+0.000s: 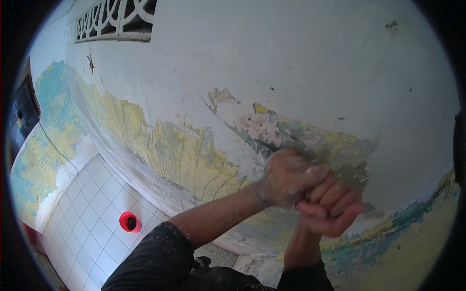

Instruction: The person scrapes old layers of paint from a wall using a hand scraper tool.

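Note:
My left hand (285, 177), dusty with pale powder, is closed close against the wall (252, 48). Right beside it, my right hand (335, 206) is also closed, its fingers curled inward. The two hands overlap or touch, and what they grip is hidden and smeared by motion. A dark narrow shape shows just beyond the left hand, too blurred to name. Around them the white paint has come away, baring patches of yellow, green and grey coating (342, 150) and rough plaster (257, 127).
A red bucket (139, 225) with dark contents stands on the white tiled floor (90, 220) at lower left. Above is a white lattice vent (114, 22). A thin cable (54, 148) hangs down the left wall. Yellow-green peeled wall (407, 252) curves around at lower right.

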Available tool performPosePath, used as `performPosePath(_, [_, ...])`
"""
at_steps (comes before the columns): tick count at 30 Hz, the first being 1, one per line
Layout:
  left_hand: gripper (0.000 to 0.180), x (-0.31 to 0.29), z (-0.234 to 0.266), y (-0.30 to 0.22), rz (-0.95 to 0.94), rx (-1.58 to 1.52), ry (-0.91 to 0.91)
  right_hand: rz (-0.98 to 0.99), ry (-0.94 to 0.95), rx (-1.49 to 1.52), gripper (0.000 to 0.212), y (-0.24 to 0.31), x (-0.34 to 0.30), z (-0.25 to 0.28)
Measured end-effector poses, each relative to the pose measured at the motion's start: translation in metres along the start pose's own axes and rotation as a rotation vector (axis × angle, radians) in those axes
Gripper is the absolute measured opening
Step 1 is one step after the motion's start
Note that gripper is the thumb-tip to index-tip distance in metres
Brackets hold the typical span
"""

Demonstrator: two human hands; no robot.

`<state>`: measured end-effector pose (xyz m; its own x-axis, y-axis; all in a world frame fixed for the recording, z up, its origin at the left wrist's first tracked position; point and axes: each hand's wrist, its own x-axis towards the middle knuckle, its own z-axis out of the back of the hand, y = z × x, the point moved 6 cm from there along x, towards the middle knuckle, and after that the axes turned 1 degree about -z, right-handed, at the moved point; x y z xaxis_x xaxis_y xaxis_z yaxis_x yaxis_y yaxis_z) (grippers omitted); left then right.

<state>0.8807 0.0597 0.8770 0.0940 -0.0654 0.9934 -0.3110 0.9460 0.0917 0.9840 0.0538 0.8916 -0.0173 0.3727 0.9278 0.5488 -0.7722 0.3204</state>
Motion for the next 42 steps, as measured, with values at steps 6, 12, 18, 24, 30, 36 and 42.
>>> performPosePath(6, [0.053,0.052,-0.009,-0.045,-0.155,-0.042,-0.001,0.666,-0.114,0.15,0.046,0.08,0.003,-0.011])
performPosePath(12, [0.043,0.021,-0.015,-0.014,-0.049,-0.054,-0.021,0.265,-0.067,0.023,0.043,0.042,-0.002,-0.002])
performPosePath(18, [0.045,0.045,-0.024,-0.046,-0.174,-0.105,-0.035,0.08,-0.088,0.079,0.039,0.02,0.003,0.013])
performPosePath(24, [0.035,0.004,-0.001,0.005,0.069,0.055,0.001,0.028,0.028,0.089,0.04,0.011,0.008,-0.01])
performPosePath(30, [0.042,0.045,-0.011,-0.031,-0.188,-0.105,-0.114,0.206,0.067,0.033,0.041,0.034,0.007,-0.015])
performPosePath(36, [0.041,0.027,-0.009,-0.009,-0.012,-0.045,-0.04,0.269,-0.019,0.074,0.036,0.043,0.017,-0.017])
performPosePath(42, [0.047,0.041,-0.009,-0.015,-0.148,-0.096,-0.092,0.298,0.132,-0.258,0.042,0.045,0.02,-0.024])
